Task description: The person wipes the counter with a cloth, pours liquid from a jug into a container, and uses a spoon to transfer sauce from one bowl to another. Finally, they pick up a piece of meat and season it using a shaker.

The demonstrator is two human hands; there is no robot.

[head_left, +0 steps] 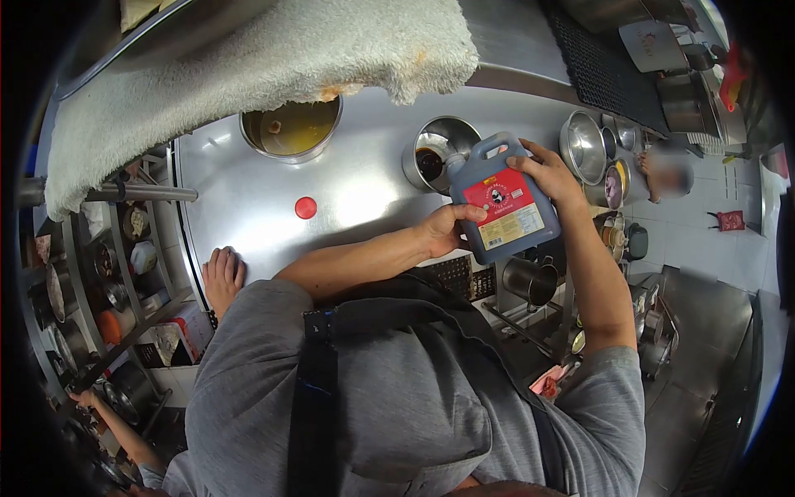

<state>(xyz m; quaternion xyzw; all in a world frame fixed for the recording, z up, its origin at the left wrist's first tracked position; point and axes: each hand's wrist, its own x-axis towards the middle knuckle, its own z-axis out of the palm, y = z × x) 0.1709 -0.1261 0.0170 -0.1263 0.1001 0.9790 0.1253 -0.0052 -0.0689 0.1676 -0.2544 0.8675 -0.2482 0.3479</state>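
A large plastic jug (pixel 542 211) of dark liquid, with a red and yellow label, is held in both my hands and tilted to the left. My right hand (pixel 551 172) is wrapped round its upper right side by the handle. Lower down, my left hand (pixel 445 232) grips its left side, thumb on the label. The jug's open mouth is at the rim of a steel bowl (pixel 454 127) with dark liquid in its bottom. On the steel counter (pixel 248 182) lies a round red cap (pixel 305 207).
A pot (pixel 310 155) of yellow liquid stands at the counter's back. A white towel (pixel 273 58) hangs above. Steel bowls (pixel 583 145) stand at the right. A co-worker's hand (pixel 224 277) rests on the left counter edge; other people show at far right and lower left.
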